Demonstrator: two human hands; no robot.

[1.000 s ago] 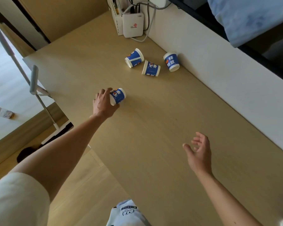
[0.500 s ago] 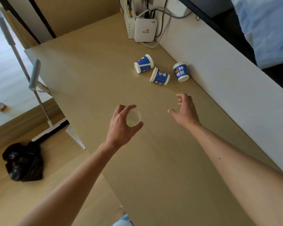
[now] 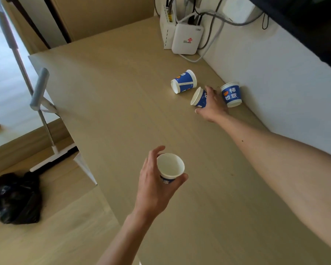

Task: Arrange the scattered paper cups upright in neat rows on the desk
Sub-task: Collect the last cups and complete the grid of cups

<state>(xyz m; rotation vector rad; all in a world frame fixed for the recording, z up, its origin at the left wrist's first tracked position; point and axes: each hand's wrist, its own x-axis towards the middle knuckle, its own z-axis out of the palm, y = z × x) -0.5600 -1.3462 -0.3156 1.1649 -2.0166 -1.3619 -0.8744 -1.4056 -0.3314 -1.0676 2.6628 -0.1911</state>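
Wooden desk (image 3: 113, 96) against a white wall (image 3: 275, 83), router (image 3: 187, 39) at its corner. Left hand (image 3: 151, 184) grasps an upright paper cup (image 3: 170, 167); right hand (image 3: 213, 106), empty before, now grips a tipped cup (image 3: 199, 97).

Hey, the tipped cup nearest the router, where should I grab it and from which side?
Grip the tipped cup across its blue side wall, coming from above. It lies on its side, apart from its neighbour, so both flanks are free.
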